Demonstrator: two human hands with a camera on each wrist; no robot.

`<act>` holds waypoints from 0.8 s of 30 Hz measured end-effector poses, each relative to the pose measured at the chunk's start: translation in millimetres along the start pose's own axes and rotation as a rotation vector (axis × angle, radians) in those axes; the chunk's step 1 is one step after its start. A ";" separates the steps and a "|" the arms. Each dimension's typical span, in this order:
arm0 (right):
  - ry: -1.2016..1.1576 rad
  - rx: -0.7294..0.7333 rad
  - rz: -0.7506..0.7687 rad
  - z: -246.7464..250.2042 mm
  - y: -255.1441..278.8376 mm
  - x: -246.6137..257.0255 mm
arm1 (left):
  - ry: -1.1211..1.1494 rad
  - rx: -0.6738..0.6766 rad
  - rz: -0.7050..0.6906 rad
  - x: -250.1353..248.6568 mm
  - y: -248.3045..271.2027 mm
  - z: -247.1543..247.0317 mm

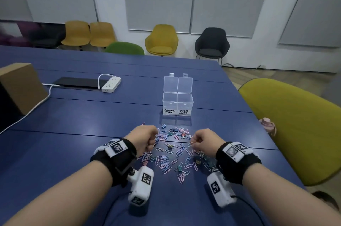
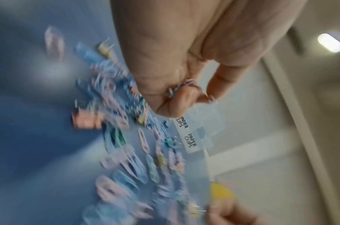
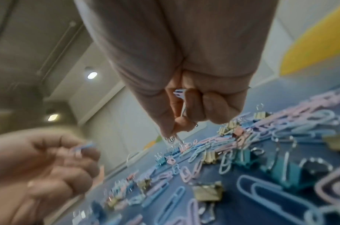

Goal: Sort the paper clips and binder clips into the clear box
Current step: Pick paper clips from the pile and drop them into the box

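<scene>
Gathering pastel paper clips from the scattered heap [image 1: 173, 150] at lower centre of the head view, the left hand [image 1: 144, 138] curls its fingers [image 2: 184, 95] round a small bunch of pink and blue wire clips [image 2: 181, 86], while the right hand [image 1: 204, 141] pinches a few more paper clips [image 3: 179, 95]. The clear plastic two-compartment box [image 1: 177, 103] stands open on the blue desk [image 1: 73, 142], above the heap at frame centre. Both handfuls probably belong in the right-hand compartment labelled PAPER CLIPS [image 1: 183, 111]. Keep the grip closed until directly over it, and check no small coloured binder clips [image 3: 207, 191] ride along.
</scene>
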State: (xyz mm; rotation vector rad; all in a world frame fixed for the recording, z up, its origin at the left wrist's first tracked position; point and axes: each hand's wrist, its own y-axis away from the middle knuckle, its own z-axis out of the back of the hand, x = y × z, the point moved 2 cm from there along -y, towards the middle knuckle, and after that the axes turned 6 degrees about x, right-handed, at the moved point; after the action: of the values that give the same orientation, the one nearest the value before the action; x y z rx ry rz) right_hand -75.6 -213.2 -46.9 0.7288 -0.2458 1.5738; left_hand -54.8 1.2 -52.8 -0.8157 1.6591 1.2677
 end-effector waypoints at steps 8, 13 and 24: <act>-1.322 0.005 -0.138 1.2 8.7 -21.8 | 0.701 0.099 0.149 6.0 6.1 6.0; -1.774 -0.048 -0.183 0.2 10.8 -21.1 | 0.782 0.133 0.146 3.9 7.1 1.1; -1.419 -0.121 -0.212 21.2 10.2 -43.3 | 0.733 0.100 0.301 -0.3 5.3 -14.3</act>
State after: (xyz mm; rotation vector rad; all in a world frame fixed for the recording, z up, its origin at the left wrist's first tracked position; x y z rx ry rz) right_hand -80.0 -261.9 -52.9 1.6080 -1.2216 0.5889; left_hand -62.8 -11.2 -48.9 -1.0761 2.4829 1.1312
